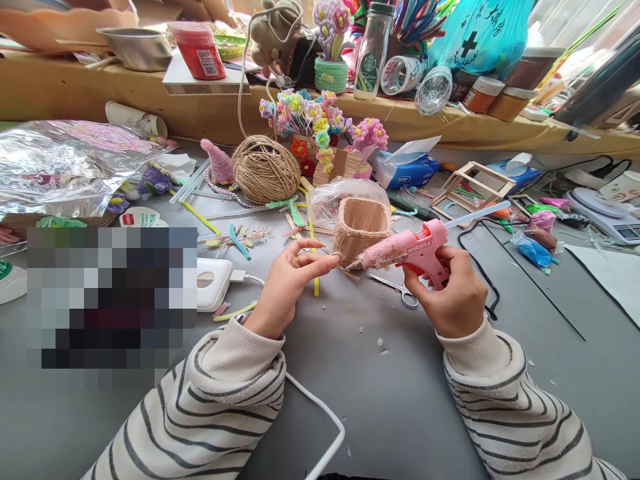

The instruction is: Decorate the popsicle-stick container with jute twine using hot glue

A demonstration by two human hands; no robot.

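Observation:
My right hand point(453, 290) is wrapped round the handle of a pink glue gun point(425, 250), which has a clear glue stick point(477, 215) in its back. The gun's nozzle points left, close to the fingertips of my left hand point(295, 280). Those fingers are pinched at the lower left side of a small twine-wrapped box point(357, 230); what they hold is too small to make out. The box stands open at the top. Scissors point(407, 297) lie just below the gun.
Behind the box are a ball of twine point(267, 169), fuzzy flowers point(320, 120) and a wooden frame point(470, 190). A white device point(213, 285) with a cable point(320, 400) sits left of my left hand. A black cord point(493, 280) runs at the right.

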